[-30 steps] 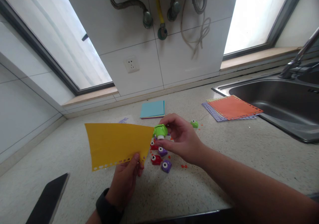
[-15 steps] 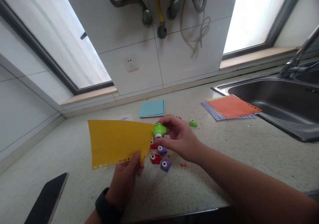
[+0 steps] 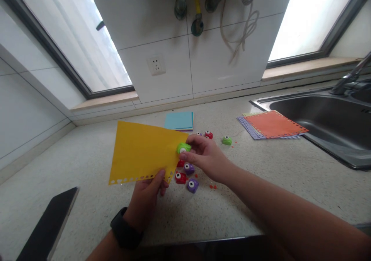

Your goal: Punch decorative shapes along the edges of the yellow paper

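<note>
A yellow sheet (image 3: 145, 149) with shaped holes along its lower edge is pinched at its lower right part by my left hand (image 3: 150, 191), thumb on top. My right hand (image 3: 207, 156) grips a green punch (image 3: 183, 148) between thumb and fingers, at the sheet's right edge. Whether the edge sits inside the punch's slot I cannot tell. Below on the counter lie a red punch (image 3: 181, 177) and two purple punches (image 3: 189, 168), (image 3: 193, 185). Another red punch is partly hidden by the sheet. Beyond my right hand are a red punch (image 3: 209, 134) and a green punch (image 3: 227, 140).
Blue sheets (image 3: 179, 120) lie stacked near the wall. An orange sheet (image 3: 274, 124) with punched edges tops a pile beside the sink (image 3: 321, 121). A dark flat object (image 3: 49, 226) is at the left. Small orange paper bits (image 3: 213, 186) are scattered on the counter.
The yellow sheet has tilted, its left side rising. The green punch in my right hand has turned and moved slightly against the sheet's right edge. The camera view has shifted a little.
</note>
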{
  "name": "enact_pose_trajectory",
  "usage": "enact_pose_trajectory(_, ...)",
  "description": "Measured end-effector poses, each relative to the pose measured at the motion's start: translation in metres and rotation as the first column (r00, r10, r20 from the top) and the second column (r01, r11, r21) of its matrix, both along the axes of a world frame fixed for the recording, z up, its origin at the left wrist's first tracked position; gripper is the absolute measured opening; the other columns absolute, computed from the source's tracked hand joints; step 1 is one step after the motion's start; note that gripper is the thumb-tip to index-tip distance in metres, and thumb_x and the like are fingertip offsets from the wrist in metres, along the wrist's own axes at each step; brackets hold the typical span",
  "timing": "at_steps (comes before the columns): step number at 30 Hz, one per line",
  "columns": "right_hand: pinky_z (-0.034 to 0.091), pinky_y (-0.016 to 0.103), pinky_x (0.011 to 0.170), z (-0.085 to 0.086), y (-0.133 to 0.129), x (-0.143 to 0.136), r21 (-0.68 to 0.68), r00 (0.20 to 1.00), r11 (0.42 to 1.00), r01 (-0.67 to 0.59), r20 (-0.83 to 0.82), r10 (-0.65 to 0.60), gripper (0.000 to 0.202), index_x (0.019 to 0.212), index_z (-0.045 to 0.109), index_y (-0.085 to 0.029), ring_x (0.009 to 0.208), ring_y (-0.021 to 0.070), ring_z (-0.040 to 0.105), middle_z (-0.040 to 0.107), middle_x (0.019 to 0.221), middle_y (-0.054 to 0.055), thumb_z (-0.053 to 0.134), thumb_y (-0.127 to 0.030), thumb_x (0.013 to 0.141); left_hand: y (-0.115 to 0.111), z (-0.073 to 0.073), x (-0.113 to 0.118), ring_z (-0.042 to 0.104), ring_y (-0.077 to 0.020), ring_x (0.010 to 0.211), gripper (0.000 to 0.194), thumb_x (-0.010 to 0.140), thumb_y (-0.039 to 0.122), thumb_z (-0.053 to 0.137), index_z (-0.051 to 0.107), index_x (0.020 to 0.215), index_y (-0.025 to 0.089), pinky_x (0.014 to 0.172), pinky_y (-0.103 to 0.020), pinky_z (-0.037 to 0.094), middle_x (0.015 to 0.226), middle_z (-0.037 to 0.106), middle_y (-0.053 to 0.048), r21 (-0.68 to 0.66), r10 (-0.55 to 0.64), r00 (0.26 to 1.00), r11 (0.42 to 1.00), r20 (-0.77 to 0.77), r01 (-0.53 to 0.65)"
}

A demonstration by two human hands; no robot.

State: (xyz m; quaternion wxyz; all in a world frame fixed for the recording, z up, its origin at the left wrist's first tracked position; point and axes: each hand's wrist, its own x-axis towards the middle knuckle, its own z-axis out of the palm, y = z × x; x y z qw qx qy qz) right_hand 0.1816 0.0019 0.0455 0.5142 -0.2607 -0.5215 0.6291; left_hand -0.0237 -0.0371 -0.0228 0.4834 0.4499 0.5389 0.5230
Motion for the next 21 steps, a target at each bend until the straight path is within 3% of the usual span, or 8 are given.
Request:
enact_pose_trajectory(6,0.052,0.025,0.059,-0.006,0.001,-0.002,-0.084,0.998,0.996,-0.043,0.048,0.047,0.036,0.092,0.066,-0.02,0.066,0.0118,0.061,0.068,0.082,0.0,0.087,-0.036,0.069,-0.001,0.007,0.002,0.049,-0.0113,0.047,0.04,0.082,0.046,0.071,0.063,0.056,0.017,0.047,-0.025,0.04,0.052,0.058,0.0,0.015,-0.021,1.0,1.0,-0.021,0.021)
enact_pose_trajectory(12,0.046,0.023,0.055,-0.01,-0.001,-0.004,-0.182,0.987,0.979,-0.096,0.108,0.116,0.036,0.092,0.067,-0.016,0.059,0.009,0.056,0.068,0.08,0.001,0.086,-0.039,0.072,-0.003,0.012,0.002,0.049,-0.0096,0.048,0.033,0.086,0.042,0.069,0.063,0.065,0.017,0.047,-0.023,0.038,0.055,0.06,0.003,0.027,-0.074,0.997,0.997,-0.015,0.074)
enact_pose_trajectory(21,0.043,0.025,0.056,-0.024,0.0,-0.006,-0.199,0.954,0.971,-0.13,0.243,0.177,0.028,0.091,0.07,-0.017,0.062,0.0108,0.055,0.067,0.079,0.003,0.079,-0.042,0.082,-0.002,0.013,0.002,0.05,-0.0095,0.048,0.026,0.085,0.04,0.071,0.065,0.074,0.017,0.046,-0.022,0.039,0.056,0.062,0.003,0.008,-0.119,0.993,0.993,0.005,0.119)
